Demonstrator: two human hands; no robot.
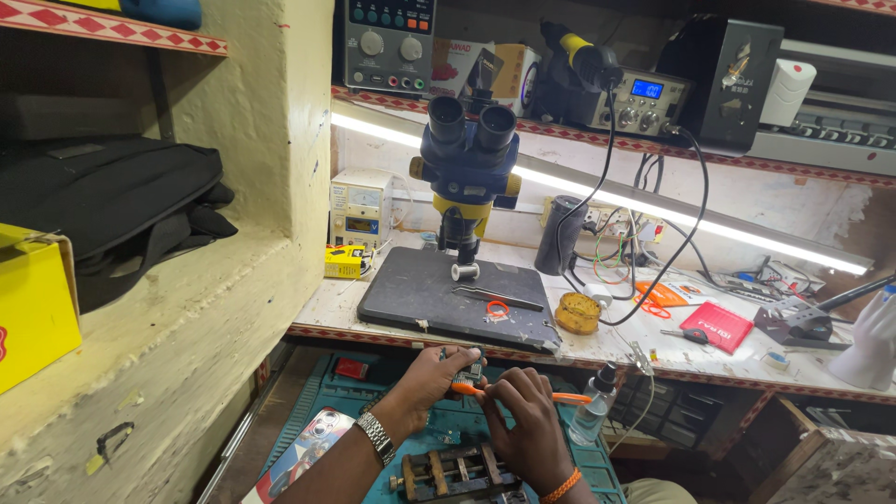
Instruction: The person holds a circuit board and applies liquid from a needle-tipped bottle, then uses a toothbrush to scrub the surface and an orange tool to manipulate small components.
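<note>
Repair bench [653, 350] | small circuit board [469, 371] in left hand [431, 378] grip | right hand [521, 411] grips orange tool [560, 398]

A small repair workshop is shown: a microscope [466, 177] is set on a dark mat [420, 299], and meter boxes [387, 42] and wires [653, 243] are kept on shelves.

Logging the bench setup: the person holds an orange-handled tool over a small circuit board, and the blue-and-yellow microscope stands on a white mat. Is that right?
Not quite: in the head view the microscope stands on a dark grey mat, not white. The right hand does hold the orange-handled tool at the small circuit board in the left hand.
</note>
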